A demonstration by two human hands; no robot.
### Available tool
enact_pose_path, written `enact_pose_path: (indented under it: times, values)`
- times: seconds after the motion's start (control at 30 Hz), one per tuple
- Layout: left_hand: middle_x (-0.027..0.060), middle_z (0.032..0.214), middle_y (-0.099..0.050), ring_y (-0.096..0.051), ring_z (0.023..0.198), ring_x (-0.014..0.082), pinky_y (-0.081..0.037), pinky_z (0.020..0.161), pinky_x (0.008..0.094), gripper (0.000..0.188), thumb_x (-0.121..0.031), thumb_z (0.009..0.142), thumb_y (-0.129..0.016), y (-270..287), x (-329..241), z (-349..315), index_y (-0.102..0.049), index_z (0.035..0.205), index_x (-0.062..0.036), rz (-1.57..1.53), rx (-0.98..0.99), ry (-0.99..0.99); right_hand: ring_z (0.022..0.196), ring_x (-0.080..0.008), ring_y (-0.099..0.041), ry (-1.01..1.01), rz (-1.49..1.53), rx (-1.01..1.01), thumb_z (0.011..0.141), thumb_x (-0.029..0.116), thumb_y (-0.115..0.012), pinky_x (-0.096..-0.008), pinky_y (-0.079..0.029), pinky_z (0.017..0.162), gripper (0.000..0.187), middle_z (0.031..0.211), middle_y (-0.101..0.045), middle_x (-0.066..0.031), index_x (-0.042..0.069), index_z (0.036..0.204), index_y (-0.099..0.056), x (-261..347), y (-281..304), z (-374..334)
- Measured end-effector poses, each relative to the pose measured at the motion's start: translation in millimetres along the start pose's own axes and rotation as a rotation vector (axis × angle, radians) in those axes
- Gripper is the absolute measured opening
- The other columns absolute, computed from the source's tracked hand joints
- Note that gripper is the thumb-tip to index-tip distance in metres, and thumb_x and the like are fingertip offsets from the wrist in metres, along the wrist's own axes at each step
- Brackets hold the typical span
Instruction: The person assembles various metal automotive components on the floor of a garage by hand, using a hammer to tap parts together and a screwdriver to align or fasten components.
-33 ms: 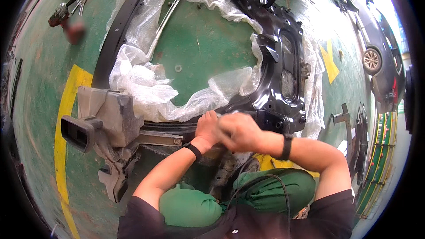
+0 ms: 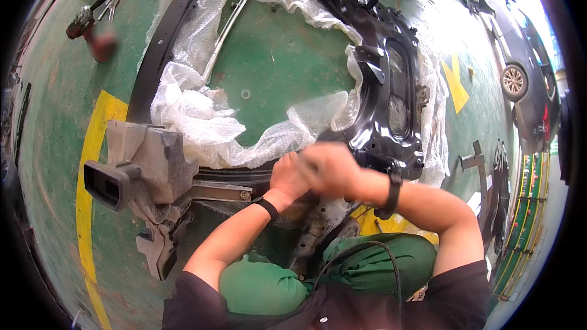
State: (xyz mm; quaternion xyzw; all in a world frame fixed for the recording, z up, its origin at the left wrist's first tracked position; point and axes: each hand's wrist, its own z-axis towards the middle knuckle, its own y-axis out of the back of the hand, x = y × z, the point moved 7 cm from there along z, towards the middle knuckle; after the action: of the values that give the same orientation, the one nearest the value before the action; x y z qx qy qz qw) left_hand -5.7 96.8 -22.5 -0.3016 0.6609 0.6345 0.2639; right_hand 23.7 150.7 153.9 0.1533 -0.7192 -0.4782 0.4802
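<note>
Hands together at the black frame's (image 2: 391, 98) lower edge beside bubble wrap (image 2: 202, 122), finger grip impossible to tell through blur.

Glossy black metal frame (image 2: 400, 95); crinkled clear plastic wrap (image 2: 202, 125); matt grey bracket (image 2: 150, 159); scuffed green floor (image 2: 287, 61).

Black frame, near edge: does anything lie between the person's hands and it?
The left hand rests on the black frame beside the clear plastic wrap. The blurred right hand overlaps it; contact cannot be told. Nothing visible intervenes.
</note>
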Motion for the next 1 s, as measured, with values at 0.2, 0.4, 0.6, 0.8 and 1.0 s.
enact_pose_path:
  times: [0.2, 0.4, 0.6, 0.8, 1.0]
  values:
    - [0.0224, 0.095, -0.063, -0.063, 0.093, 0.0412, -0.052, 0.082, 0.0484, 0.063, -0.053, 0.076, -0.075, 14, -3, 8, -0.056, 0.099, 0.0022, -0.006, -0.031, 0.107, 0.065, -0.0378, -0.067, -0.224, -0.012, -0.343, 0.097, 0.028, -0.056, -0.0433, -0.053, 0.061, 0.036, 0.063, -0.062, -0.0199, 0.001, 0.073, -0.060, -67, 29, 39]
    - [0.0201, 0.094, -0.063, -0.063, 0.092, 0.0392, -0.051, 0.083, 0.0469, 0.053, -0.045, 0.080, -0.072, 1, -1, 0, -0.054, 0.100, 0.0012, -0.011, -0.051, -0.077, 0.069, -0.0368, -0.065, 0.071, -0.050, -0.077, 0.086, 0.023, -0.068, -0.0471, -0.052, 0.063, 0.023, 0.072, -0.062, -0.0189, 0.005, 0.075, -0.059, 6, 8, -1]
    - [0.0217, 0.095, -0.063, -0.063, 0.093, 0.0408, -0.052, 0.082, 0.0476, 0.073, -0.063, 0.076, -0.076, 9, -8, -1, -0.055, 0.099, 0.0036, 0.028, -0.050, 0.156, 0.065, -0.0362, -0.069, -0.278, 0.026, -0.336, 0.096, 0.027, -0.059, -0.0444, -0.054, 0.061, 0.034, 0.062, -0.064, -0.0190, 0.001, 0.074, -0.060, -73, 25, 40]
    - [0.0214, 0.097, -0.062, -0.062, 0.095, 0.0394, -0.051, 0.084, 0.0480, 0.069, -0.058, 0.076, -0.077, -7, 16, -2, -0.052, 0.101, 0.0018, 0.020, -0.005, 0.141, 0.072, -0.0362, -0.067, 0.155, -0.017, -0.006, 0.088, 0.024, -0.066, -0.0460, -0.054, 0.064, 0.018, 0.078, -0.065, -0.0149, 0.007, 0.082, -0.062, 18, 3, -11]
    - [0.0212, 0.096, -0.063, -0.063, 0.094, 0.0413, -0.052, 0.083, 0.0484, 0.067, -0.059, 0.076, -0.078, 12, -11, -1, -0.057, 0.099, 0.0007, -0.031, -0.028, 0.166, 0.075, -0.0454, -0.063, -0.396, 0.057, -0.316, 0.097, 0.030, -0.057, -0.0511, -0.051, 0.070, 0.037, 0.074, -0.063, -0.0227, 0.000, 0.076, -0.060, -87, 35, 47]
